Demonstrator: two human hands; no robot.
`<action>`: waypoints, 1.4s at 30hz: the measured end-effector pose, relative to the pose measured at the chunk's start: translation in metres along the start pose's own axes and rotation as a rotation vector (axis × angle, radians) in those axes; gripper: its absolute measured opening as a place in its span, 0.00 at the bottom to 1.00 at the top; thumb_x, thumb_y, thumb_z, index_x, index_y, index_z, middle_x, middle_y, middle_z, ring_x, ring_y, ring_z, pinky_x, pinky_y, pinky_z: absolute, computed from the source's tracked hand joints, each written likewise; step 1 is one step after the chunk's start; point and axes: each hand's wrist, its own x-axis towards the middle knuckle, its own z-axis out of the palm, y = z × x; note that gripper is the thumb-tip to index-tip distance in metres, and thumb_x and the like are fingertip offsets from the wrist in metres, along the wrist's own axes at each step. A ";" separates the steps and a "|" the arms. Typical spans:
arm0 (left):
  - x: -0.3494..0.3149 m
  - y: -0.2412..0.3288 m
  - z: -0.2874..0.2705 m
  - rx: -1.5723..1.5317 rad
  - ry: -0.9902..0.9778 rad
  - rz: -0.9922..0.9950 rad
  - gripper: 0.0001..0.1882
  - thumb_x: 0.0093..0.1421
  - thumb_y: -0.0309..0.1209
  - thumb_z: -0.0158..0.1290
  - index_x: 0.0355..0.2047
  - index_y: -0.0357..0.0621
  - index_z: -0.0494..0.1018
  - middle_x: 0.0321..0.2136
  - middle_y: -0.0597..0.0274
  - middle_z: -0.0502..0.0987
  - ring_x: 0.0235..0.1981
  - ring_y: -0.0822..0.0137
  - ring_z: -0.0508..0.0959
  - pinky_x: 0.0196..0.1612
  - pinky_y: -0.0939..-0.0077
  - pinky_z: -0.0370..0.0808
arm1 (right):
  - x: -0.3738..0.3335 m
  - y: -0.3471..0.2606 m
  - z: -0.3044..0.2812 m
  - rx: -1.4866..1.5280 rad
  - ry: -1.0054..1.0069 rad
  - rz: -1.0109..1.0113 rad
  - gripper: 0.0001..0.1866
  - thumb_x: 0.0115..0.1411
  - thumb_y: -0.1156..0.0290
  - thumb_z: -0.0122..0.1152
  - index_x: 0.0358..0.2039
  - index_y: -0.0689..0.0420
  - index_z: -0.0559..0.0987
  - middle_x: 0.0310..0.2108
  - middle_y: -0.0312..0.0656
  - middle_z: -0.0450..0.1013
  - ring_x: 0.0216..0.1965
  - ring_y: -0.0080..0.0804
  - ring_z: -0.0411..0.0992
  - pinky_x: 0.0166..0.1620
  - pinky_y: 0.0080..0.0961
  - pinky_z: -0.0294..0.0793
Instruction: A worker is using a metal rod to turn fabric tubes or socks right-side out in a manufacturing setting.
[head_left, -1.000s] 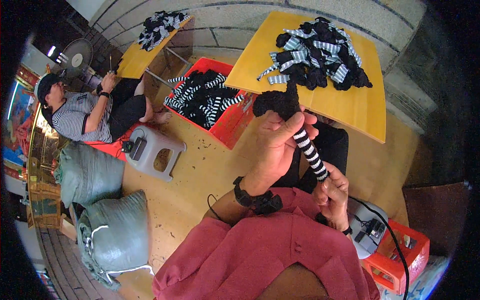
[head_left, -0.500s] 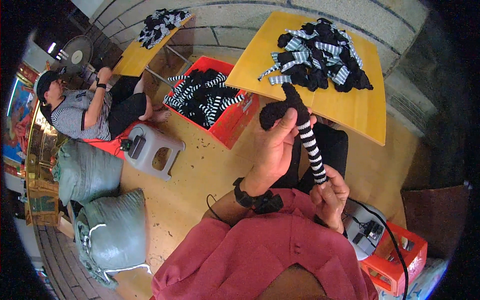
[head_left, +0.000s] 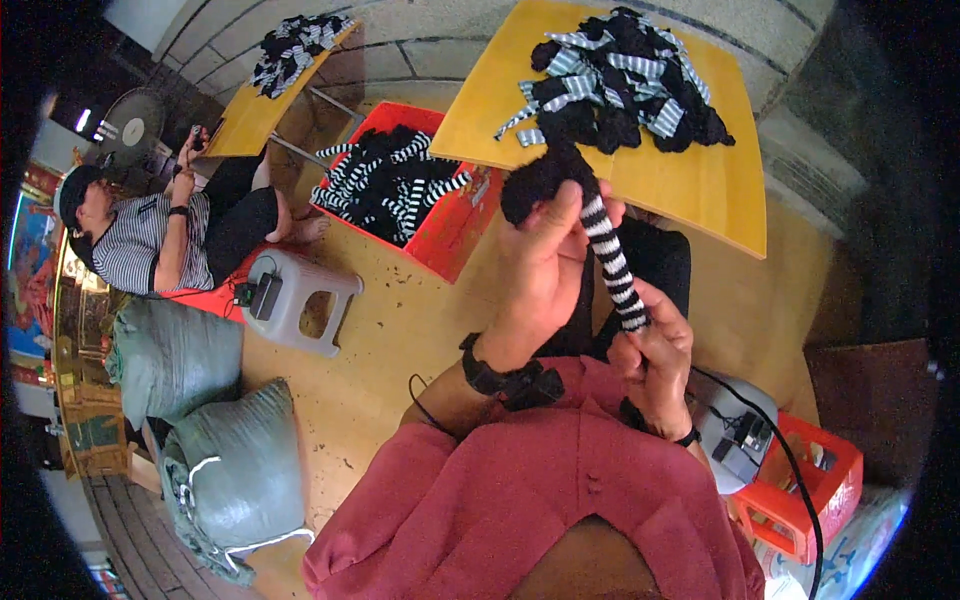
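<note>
A knitted piece with a narrow black-and-white striped tube (head_left: 612, 260) and a fuzzy black end is held up between my hands, in front of the near table. My left hand (head_left: 548, 255) grips it where the black part meets the stripes, thumb on top. The fingers of my right hand (head_left: 655, 355) pinch the lower tip of the striped tube, hiding that tip. Just beyond, a pile of similar black and grey-striped knitted pieces (head_left: 640, 85) lies on the yellow table (head_left: 690, 205).
Left of the table stands a red crate (head_left: 455, 235) of striped knitted pieces. A seated co-worker (head_left: 150, 235) is at another yellow table (head_left: 250, 120). Nearby are a grey stool (head_left: 300, 295) and stuffed green sacks (head_left: 235, 475). A red crate (head_left: 815, 490) and black cable (head_left: 790, 470) are at my right.
The whole view has shifted slightly. My right hand and the striped tube's lower end sit a little higher; both hands keep their hold. The co-worker's hands have changed position.
</note>
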 end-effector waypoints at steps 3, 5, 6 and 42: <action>0.008 0.003 -0.010 0.005 -0.029 -0.187 0.14 0.62 0.39 0.44 0.39 0.41 0.68 0.32 0.58 0.76 0.34 0.62 0.77 0.40 0.67 0.74 | 0.004 -0.001 -0.007 -0.238 0.035 -0.013 0.19 0.51 0.83 0.48 0.46 0.64 0.71 0.15 0.31 0.63 0.13 0.15 0.57 0.18 0.13 0.54; 0.017 0.004 -0.019 -0.012 0.013 -0.217 0.14 0.62 0.39 0.45 0.39 0.41 0.68 0.32 0.58 0.76 0.34 0.62 0.77 0.40 0.68 0.74 | 0.002 0.004 -0.017 -0.243 0.045 -0.028 0.18 0.52 0.83 0.49 0.46 0.64 0.71 0.15 0.30 0.64 0.14 0.14 0.57 0.18 0.12 0.54; 0.022 0.003 -0.022 -0.027 0.051 -0.241 0.14 0.62 0.39 0.45 0.38 0.41 0.68 0.32 0.58 0.76 0.35 0.62 0.76 0.40 0.68 0.74 | 0.001 0.005 -0.022 -0.249 0.047 -0.047 0.17 0.53 0.82 0.50 0.46 0.64 0.71 0.16 0.29 0.64 0.15 0.14 0.57 0.18 0.12 0.54; 0.081 -0.031 -0.096 -0.501 0.055 -0.452 0.17 0.64 0.40 0.38 0.28 0.40 0.67 0.09 0.73 0.56 0.08 0.79 0.52 0.14 0.84 0.50 | 0.124 -0.055 -0.112 -1.880 0.607 -0.806 0.15 0.52 0.71 0.58 0.42 0.58 0.74 0.40 0.47 0.72 0.37 0.45 0.71 0.41 0.34 0.71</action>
